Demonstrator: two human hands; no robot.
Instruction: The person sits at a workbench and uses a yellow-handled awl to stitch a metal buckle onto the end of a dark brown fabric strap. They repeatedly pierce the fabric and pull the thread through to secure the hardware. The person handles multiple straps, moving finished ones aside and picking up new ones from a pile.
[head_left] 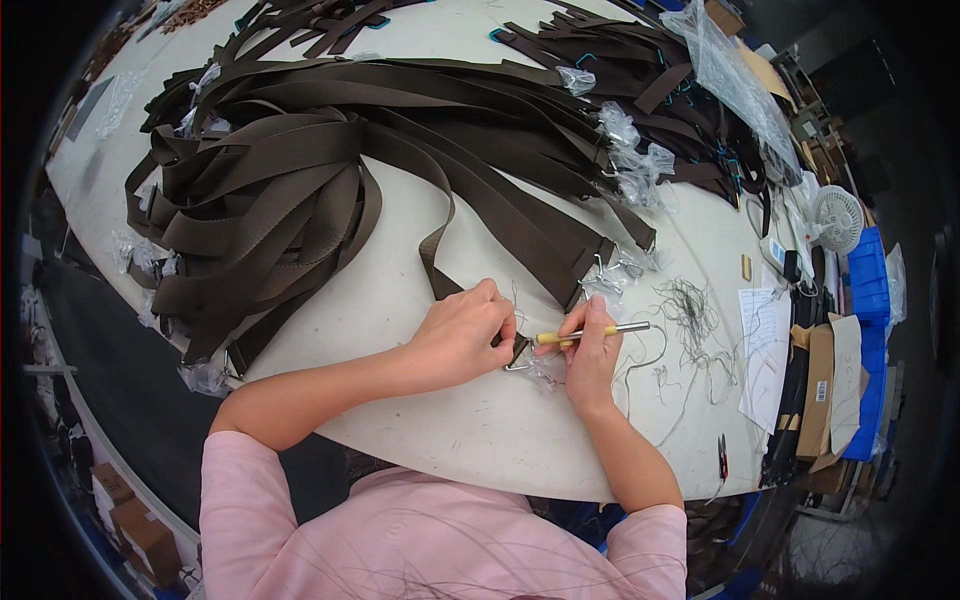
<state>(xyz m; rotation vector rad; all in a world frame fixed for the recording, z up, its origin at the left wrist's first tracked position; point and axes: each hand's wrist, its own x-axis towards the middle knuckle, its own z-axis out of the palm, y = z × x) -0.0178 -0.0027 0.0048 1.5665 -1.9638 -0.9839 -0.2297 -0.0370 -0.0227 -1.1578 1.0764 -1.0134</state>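
My left hand [465, 325] is closed on the end of a dark brown webbing strap [437, 255], with a metal fitting [517, 366] showing just past my fingers. Between the fingers of my right hand [592, 355] is a slim pen-like tool [625, 328], part yellow and part silver; its yellow end points at the strap end. Clear plastic wrap [545, 372] lies between the two hands. Beyond them, a large bundle of brown straps [280, 200] spreads over the white table [400, 435]. Metal hooks [605, 272] at some strap ends lie just past my right hand.
Loose dark threads [687, 310] lie right of my right hand. Small snips [723, 455] rest near the table's front right edge. Farther right are paper sheets [762, 345], a white fan [838, 215], a blue bin [868, 290] and cardboard [817, 395]. More straps with blue-green trim [640, 75] lie at the back.
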